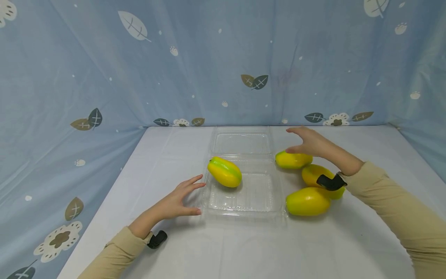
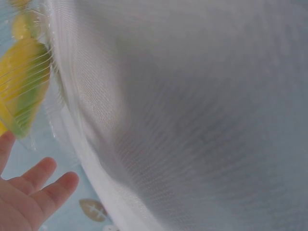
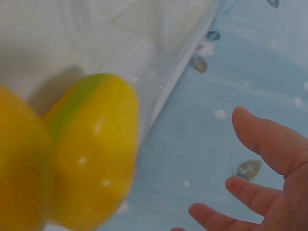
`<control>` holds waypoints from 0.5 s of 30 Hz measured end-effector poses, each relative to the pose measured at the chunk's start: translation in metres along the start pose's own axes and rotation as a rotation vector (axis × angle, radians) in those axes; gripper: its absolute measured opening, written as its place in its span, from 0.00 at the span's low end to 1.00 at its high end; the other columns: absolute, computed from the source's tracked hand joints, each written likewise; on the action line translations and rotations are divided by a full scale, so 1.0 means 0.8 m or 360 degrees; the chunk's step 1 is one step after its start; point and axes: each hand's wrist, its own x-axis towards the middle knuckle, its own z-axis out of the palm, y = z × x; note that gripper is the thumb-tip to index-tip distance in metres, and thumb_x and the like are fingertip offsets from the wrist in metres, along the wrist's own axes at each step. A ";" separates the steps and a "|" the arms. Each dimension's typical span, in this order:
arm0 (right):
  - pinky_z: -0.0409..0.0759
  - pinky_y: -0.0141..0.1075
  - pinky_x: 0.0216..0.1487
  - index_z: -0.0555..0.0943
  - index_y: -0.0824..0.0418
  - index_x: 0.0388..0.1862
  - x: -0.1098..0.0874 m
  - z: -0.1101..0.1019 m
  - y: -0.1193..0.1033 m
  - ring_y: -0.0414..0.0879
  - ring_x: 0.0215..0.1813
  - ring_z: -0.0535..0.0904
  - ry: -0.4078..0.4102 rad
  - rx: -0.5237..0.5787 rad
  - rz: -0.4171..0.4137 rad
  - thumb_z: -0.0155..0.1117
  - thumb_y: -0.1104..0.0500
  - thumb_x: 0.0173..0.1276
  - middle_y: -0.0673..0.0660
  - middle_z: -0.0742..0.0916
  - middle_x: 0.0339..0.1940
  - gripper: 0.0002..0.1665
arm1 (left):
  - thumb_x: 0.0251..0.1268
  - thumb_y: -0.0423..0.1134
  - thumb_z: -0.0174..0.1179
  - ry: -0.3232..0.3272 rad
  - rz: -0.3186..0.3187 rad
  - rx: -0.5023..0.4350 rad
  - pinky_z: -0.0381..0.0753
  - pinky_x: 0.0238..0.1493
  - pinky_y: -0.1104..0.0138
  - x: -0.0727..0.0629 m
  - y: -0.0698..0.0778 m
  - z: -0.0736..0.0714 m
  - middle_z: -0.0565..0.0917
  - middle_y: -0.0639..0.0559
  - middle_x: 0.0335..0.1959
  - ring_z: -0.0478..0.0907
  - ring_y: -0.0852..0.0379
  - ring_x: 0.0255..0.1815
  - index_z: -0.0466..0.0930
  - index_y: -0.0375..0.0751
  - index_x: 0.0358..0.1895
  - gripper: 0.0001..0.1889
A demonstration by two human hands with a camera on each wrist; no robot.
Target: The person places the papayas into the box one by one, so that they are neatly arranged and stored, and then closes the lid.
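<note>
A yellow-green papaya lies tilted in the left part of a clear plastic box, whose lid is folded back. Just left of the box, my left hand holds nothing, its fingers spread and thumb apart. Through the clear wall in the left wrist view, a papaya shows beyond the fingers. On the right, my right hand hovers over the farthest papaya, thumb and fingers apart. The right wrist view shows a gap between that hand and two papayas.
Two more papayas, a middle one and a near one, lie right of the box, the middle one partly behind a black wrist camera. A white cloth covers the table. Blue patterned fabric hangs behind.
</note>
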 end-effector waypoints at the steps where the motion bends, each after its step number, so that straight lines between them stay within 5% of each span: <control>1: 0.55 0.63 0.62 0.57 0.70 0.68 -0.001 0.001 0.003 0.69 0.67 0.54 -0.0005 -0.0002 0.0009 0.62 0.52 0.62 0.74 0.60 0.67 0.42 | 0.49 0.52 0.67 0.0000 -0.0002 0.0000 0.53 0.63 0.41 0.000 0.000 0.000 0.51 0.50 0.73 0.46 0.43 0.71 0.63 0.43 0.66 0.40; 15: 0.61 0.64 0.57 0.56 0.74 0.66 -0.027 0.007 0.046 0.70 0.61 0.60 -0.0012 0.0030 0.0049 0.62 0.52 0.62 0.77 0.65 0.62 0.43 | 0.49 0.52 0.67 -0.0011 -0.0012 0.0000 0.53 0.63 0.40 0.000 0.000 -0.001 0.50 0.50 0.73 0.46 0.43 0.71 0.62 0.44 0.67 0.40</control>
